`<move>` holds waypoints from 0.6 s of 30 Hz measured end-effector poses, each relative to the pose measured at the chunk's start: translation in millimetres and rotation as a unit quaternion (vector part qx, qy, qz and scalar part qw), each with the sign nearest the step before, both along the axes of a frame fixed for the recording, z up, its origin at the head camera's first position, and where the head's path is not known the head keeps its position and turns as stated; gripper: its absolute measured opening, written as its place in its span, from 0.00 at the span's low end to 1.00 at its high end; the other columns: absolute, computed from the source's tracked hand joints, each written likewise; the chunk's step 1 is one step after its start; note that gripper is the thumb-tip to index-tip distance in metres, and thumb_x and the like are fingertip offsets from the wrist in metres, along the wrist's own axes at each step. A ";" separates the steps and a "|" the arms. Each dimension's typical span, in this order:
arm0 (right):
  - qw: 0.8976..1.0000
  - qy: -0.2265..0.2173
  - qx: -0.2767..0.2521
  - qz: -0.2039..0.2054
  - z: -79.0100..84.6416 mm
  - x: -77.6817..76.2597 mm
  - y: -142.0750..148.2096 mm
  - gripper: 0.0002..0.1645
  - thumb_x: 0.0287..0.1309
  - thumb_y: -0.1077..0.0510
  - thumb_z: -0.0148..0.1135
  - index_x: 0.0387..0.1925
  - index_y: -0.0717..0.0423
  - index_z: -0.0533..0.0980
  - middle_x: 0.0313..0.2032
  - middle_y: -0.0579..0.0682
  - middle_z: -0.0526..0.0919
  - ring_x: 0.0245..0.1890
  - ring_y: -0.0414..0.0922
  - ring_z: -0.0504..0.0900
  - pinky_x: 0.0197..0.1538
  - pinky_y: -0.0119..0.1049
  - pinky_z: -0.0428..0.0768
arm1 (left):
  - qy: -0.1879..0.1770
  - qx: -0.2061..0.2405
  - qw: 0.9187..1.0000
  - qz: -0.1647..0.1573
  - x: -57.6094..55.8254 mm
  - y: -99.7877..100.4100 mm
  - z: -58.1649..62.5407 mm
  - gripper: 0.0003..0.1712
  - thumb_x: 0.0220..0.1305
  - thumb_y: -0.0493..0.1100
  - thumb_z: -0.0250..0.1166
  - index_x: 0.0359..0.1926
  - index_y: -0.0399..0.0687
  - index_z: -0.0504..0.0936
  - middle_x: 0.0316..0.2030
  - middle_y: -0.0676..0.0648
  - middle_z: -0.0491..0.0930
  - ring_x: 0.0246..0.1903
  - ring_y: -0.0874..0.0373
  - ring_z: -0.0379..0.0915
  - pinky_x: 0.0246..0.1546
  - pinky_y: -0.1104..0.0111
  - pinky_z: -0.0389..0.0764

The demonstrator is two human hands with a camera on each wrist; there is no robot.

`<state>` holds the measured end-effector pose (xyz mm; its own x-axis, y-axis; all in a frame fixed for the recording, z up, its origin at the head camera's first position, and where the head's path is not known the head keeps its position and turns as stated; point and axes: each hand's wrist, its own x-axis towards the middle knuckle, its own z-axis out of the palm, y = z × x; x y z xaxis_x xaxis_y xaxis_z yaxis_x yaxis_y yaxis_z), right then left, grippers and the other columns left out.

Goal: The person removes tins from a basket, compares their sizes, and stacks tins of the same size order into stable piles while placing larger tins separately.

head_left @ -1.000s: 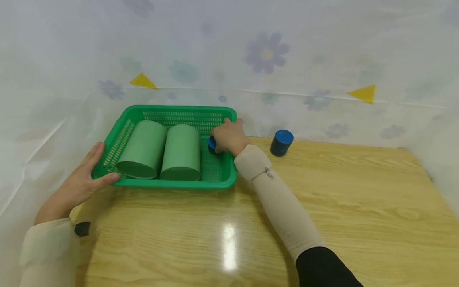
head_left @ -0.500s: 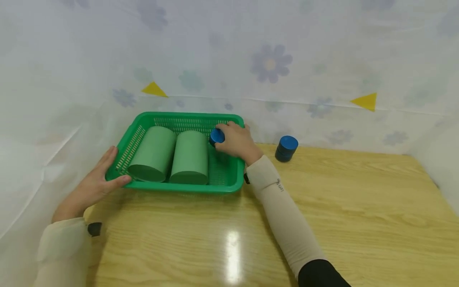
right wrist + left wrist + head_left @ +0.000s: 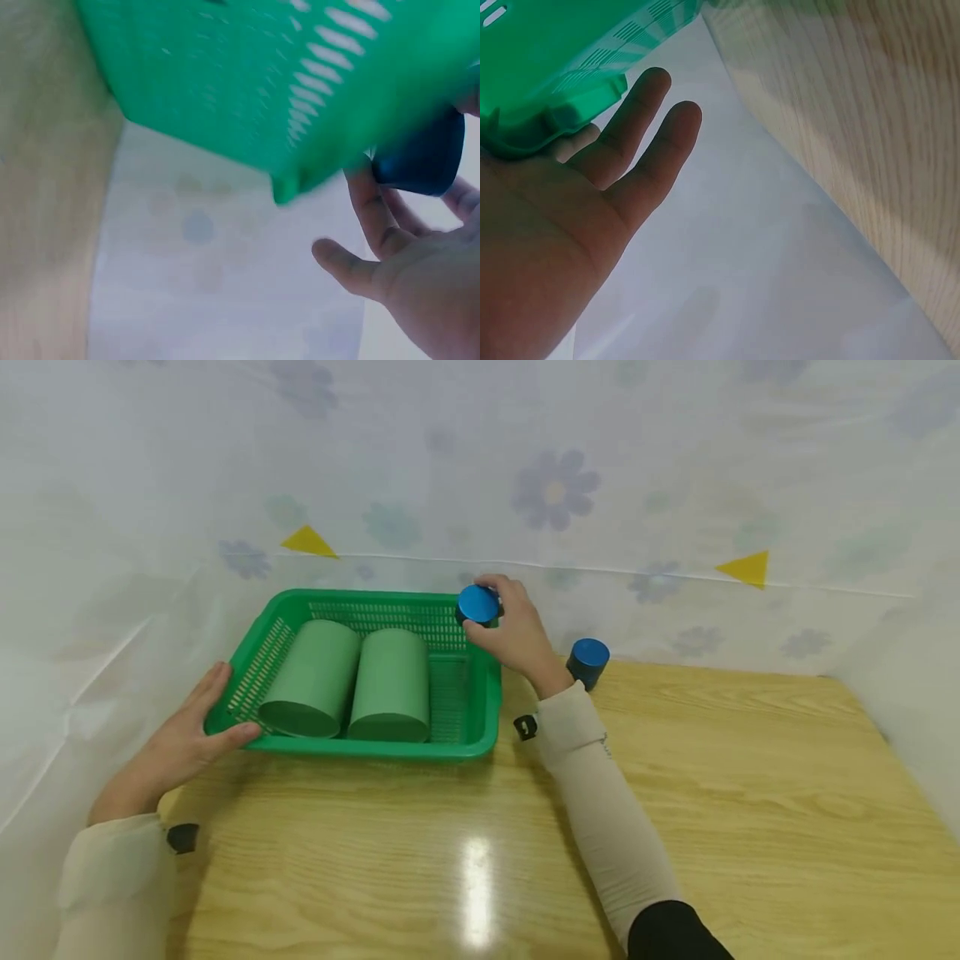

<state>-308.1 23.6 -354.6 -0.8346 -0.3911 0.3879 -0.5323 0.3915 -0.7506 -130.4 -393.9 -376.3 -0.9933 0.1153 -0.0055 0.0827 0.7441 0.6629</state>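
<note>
A green plastic basket (image 3: pixel 352 747) stands on the table at the left. My left hand (image 3: pixel 176 743) rests against its left end, thumb along the front rim and fingers straight along the outer side; two fingers stretch past the basket (image 3: pixel 555 82) in the left wrist view. In my right hand (image 3: pixel 521 631) a small blue cylinder (image 3: pixel 477 603) is pinched between thumb and fingers, above the basket's back right corner. The right wrist view shows this cylinder's dark side (image 3: pixel 424 157). Two large pale green cylinders (image 3: pixel 311 672) lie side by side inside the basket.
A second blue cylinder (image 3: pixel 588 662) stands on the wooden table (image 3: pixel 720 793), right of the basket and just behind my right wrist. A white flowered sheet (image 3: pixel 645 468) with yellow triangles (image 3: pixel 744 570) hangs along the back and left.
My right hand has lifted the blue cylinder from inside the basket's right part, up and rightward to its back corner. The left hand keeps its place on the basket.
</note>
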 end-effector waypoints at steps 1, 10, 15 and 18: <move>1.000 -0.004 -0.010 0.005 3.0 0.6 5.0 0.37 0.64 0.54 0.65 0.72 0.55 0.65 0.66 0.59 0.66 0.58 0.54 0.72 0.56 0.49 0.75 | 0.001 0.000 1.000 0.000 -0.5 -0.4 0.3 0.56 0.74 0.53 0.61 0.80 0.57 0.26 0.79 0.47 0.22 0.75 0.33 0.18 0.62 0.26 0.36; 1.000 -0.014 -0.017 -0.009 15.9 0.2 44.1 0.40 0.67 0.51 0.63 0.76 0.50 0.61 0.69 0.57 0.66 0.49 0.53 0.74 0.48 0.49 0.73 | -0.003 -0.002 1.000 0.004 -0.6 -2.0 0.8 0.56 0.74 0.53 0.61 0.80 0.60 0.25 0.78 0.47 0.21 0.74 0.33 0.18 0.61 0.25 0.36; 0.999 -0.002 -0.032 -0.033 22.8 -0.9 63.8 0.42 0.66 0.52 0.65 0.76 0.55 0.60 0.65 0.61 0.70 0.49 0.55 0.75 0.51 0.51 0.74 | -0.004 -0.001 1.000 0.002 -2.2 -3.0 1.2 0.55 0.74 0.53 0.60 0.80 0.59 0.25 0.78 0.48 0.20 0.74 0.33 0.17 0.61 0.25 0.36; 0.998 -0.019 -0.035 -0.053 24.7 -1.6 75.9 0.42 0.66 0.51 0.65 0.77 0.54 0.60 0.65 0.61 0.70 0.52 0.56 0.75 0.54 0.53 0.74 | -0.010 0.001 1.000 0.002 -3.7 -2.7 2.1 0.56 0.74 0.53 0.60 0.80 0.60 0.25 0.78 0.49 0.20 0.74 0.33 0.16 0.60 0.24 0.36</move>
